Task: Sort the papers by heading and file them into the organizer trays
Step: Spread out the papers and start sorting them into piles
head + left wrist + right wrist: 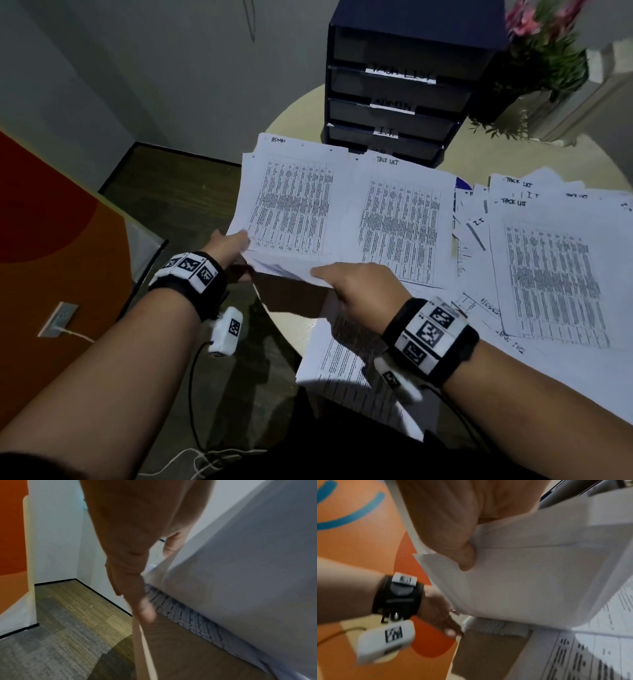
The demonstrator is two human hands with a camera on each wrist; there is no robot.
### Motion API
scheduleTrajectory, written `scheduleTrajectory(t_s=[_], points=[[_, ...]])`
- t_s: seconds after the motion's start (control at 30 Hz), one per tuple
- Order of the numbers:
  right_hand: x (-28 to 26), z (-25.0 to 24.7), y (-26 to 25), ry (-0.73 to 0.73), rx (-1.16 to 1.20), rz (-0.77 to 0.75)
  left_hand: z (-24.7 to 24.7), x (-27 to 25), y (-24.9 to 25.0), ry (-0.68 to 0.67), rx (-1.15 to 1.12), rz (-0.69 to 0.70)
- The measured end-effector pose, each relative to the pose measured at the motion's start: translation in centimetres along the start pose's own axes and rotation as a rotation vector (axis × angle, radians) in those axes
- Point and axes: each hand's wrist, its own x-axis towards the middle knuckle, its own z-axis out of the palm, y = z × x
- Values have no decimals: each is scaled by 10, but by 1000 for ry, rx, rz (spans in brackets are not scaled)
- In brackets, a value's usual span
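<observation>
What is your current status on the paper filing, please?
Left hand and right hand both grip ADMIN stack. Organizer unobstructed. Loose papers unsorted.

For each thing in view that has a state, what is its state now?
White ADMIN-headed sheets: lifted, held by both hands.
Left hand: grips the sheets' left edge.
Right hand: pinches their near edge.
Dark blue organizer trays: upright, labelled.
Loose white papers: spread overlapping on the round beige table.
</observation>
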Motion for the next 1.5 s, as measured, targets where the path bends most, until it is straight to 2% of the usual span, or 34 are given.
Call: scheduleTrajectory(t_s=[0.1, 0.2, 0.27, 0.33, 0.4, 0.43, 0.53, 0.63, 0.67, 0.73, 0.8, 0.87, 0.97, 1.0, 1.1, 1.17, 1.23, 1.3, 1.37, 1.43, 1.5], points=[[-8, -29, 13, 62, 191, 7, 7, 9, 9, 12, 94, 36], [-16, -53, 37, 111, 369, 26, 13, 12, 21, 75, 426, 105], [-26, -67, 51, 159, 572, 55, 18, 11, 26, 116, 628, 127], [-37, -85, 57, 203, 780, 50, 24, 1, 28, 99, 881, 166], [-44, -95, 64, 256, 858, 41, 27, 10, 31, 66, 1061, 228], [-47, -100, 69, 306, 870, 29, 25, 15, 27, 59, 1094, 196], [-55, -116, 78, 511, 985, 23, 12, 31, 25, 163, 662, 107], [-60, -131, 85, 738, 886, -42, 1, 22, 37, 306, 366, 138], [-59, -134, 85, 777, 841, -80, 3, 17, 41, 284, 270, 183], [-52, -130, 77, 799, 605, -137, 7, -9, 48, 59, -25, 209], [-39, -114, 62, 746, 228, -151, 6, -29, 50, -227, -265, 154], [-24, -91, 40, 638, -58, -117, 3, -42, 47, -443, -288, 146], [-5, -46, 13, 433, -261, -165, 3, -50, 35, -558, -241, 174], [-1, -28, 7, 383, -293, -202, 4, -45, 28, -536, -131, 203], [1, 18, 0, 171, -303, -312, 0, -18, 2, -282, 354, 302], [-3, 39, 4, 0, -226, -308, -9, -2, -16, -222, 455, 268], [-12, 49, 17, -87, -148, -197, -15, 13, -33, -144, 472, 245], [-25, 60, 36, -81, -149, -65, -16, 19, -42, -78, 453, 210], [-41, 72, 54, -89, -188, 51, -13, 20, -45, -78, 502, 190], [-57, 82, 69, -121, -199, 109, -9, 18, -41, -47, 664, 234], [-69, 87, 78, -148, -207, 129, -6, 17, -37, 13, 731, 254]])
